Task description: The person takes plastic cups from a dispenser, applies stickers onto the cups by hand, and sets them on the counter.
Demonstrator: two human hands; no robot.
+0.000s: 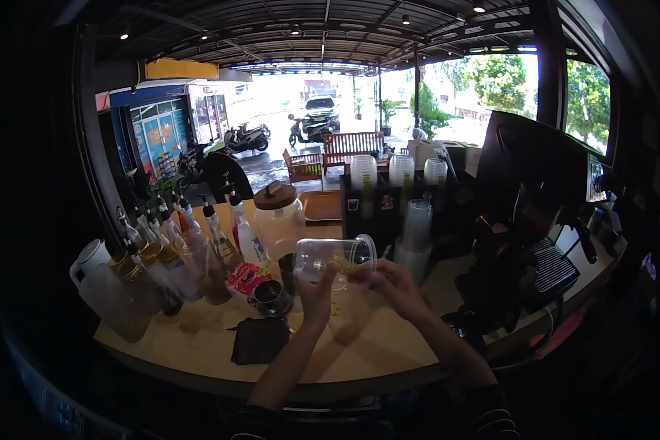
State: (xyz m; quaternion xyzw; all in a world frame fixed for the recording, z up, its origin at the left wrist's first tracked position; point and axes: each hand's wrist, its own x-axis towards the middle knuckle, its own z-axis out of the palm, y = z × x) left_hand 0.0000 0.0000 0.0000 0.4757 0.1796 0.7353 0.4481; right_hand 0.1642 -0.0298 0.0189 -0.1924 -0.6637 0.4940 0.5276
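Note:
A clear plastic cup (312, 253) with a yellow-green print lies sideways in the air above the counter, its rim toward the right. My left hand (317, 292) is closed around its lower left side, thumb up. At the rim end, my right hand (396, 288) grips the cup with its fingers partly hidden behind it. Below and left of the cup stand a metal pitcher (270, 299) and a pink-and-white packet (247, 280). A dark folded cloth (260, 342) lies on the counter near my left forearm.
Several pump and pourer bottles (220, 238) and clear pitchers (125, 290) crowd the left of the wooden counter (198, 348). A wooden-lidded glass jar (277, 209) stands behind the cup. Stacked cups (416, 227) stand behind right; dark equipment with a drip tray (546, 268) fills the right.

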